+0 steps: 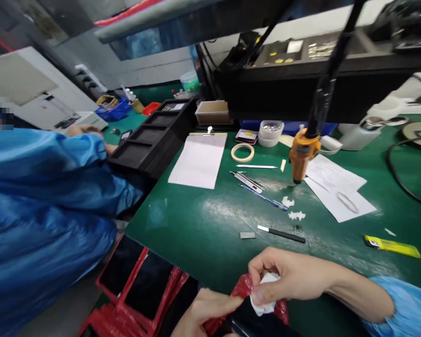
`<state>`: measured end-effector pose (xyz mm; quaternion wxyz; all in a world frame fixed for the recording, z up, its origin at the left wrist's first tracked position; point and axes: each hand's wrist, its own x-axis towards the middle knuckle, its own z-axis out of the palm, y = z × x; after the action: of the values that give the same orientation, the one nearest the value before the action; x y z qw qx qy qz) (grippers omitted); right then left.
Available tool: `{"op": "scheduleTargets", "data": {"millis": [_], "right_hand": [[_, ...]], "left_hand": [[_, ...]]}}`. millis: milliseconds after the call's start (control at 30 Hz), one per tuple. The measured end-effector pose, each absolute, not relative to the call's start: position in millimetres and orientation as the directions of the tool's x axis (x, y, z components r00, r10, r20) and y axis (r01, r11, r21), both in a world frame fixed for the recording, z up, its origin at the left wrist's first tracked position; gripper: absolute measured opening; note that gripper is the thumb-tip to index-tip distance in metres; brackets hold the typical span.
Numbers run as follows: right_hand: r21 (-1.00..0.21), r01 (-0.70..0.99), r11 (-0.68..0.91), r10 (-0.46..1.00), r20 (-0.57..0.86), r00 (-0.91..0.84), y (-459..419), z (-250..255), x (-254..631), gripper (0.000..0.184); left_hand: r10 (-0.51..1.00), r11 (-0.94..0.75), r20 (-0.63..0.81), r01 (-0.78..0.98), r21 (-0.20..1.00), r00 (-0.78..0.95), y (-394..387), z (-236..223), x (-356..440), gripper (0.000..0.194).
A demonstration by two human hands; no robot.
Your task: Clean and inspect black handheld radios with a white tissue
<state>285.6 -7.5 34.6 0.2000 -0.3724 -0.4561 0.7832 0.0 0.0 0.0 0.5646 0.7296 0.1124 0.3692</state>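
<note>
One white wad [264, 309] is pinched in the right hand [288, 282]; the left hand [208, 310] grips a panel [261, 325].

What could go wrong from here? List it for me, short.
The dark object amid red film could slip if the left hand, touching it, shifts. Reaching forward, the right hand, which pinches a white wad, might knock the black-handled tool lying just beyond it. The right sleeve could brush the yellow cutter; whether its blade is out can't be told.
</note>
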Motion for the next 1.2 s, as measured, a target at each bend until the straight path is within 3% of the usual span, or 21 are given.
{"op": "scheduleTargets", "data": {"millis": [100, 267, 367, 500, 600, 667, 867, 1067, 1200], "right_hand": [[-0.880, 0.041, -0.474, 0.679, -0.395, -0.619, -8.0, 44.9, 284.0, 0.074], [-0.865, 0.128, -0.486, 0.707, -0.475, -0.524, -13.2, 54.0, 277.2, 0.077], [-0.896, 0.159, -0.415, 0.800, -0.442, -0.407, -11.7, 55.2, 279.3, 0.076], [-0.929, 0.341, -0.142, 0.977, -0.186, -0.100, 1.8, 52.4, 296.3, 0.060], [-0.809, 0.582, 0.081, 0.993, 0.117, 0.025, 9.0, 48.6, 309.9, 0.046], [-0.745, 0.648, 0.155, 0.977, 0.211, 0.009, 7.7, 51.4, 314.3, 0.043], [-0.853, 0.482, 0.200, 0.975, 0.126, -0.182, -10.8, 83.3, 302.9, 0.018], [-0.843, 0.462, 0.276, 0.959, 0.207, -0.193, -21.5, 93.4, 291.4, 0.005], [-0.859, 0.429, 0.279, 0.958, 0.217, -0.190, -27.2, 93.3, 293.8, 0.005]], "left_hand": [[0.612, -0.401, 0.416, -0.188, 0.896, 0.673, -1.8, -11.5, -0.9, 0.063], [0.473, -0.321, 0.292, -0.147, 0.936, 0.831, -2.8, -14.6, 13.7, 0.043], [0.570, -0.315, 0.353, -0.200, 0.928, 0.742, -1.9, -4.9, 20.5, 0.043], [0.698, -0.278, 0.286, -0.120, 0.953, 0.657, 1.2, 9.2, 16.1, 0.051], [0.741, -0.243, 0.262, -0.118, 0.963, 0.618, 2.4, 13.7, 12.3, 0.051], [0.747, -0.232, 0.253, -0.115, 0.966, 0.615, 3.0, 14.3, 12.9, 0.050], [0.749, -0.289, 0.340, -0.181, 0.940, 0.569, 5.7, 20.4, 22.1, 0.054], [0.775, -0.293, 0.366, -0.221, 0.930, 0.515, 2.9, 30.3, 28.4, 0.055], [0.766, -0.347, 0.421, -0.239, 0.907, 0.486, -1.6, 32.3, 32.4, 0.054]]}}
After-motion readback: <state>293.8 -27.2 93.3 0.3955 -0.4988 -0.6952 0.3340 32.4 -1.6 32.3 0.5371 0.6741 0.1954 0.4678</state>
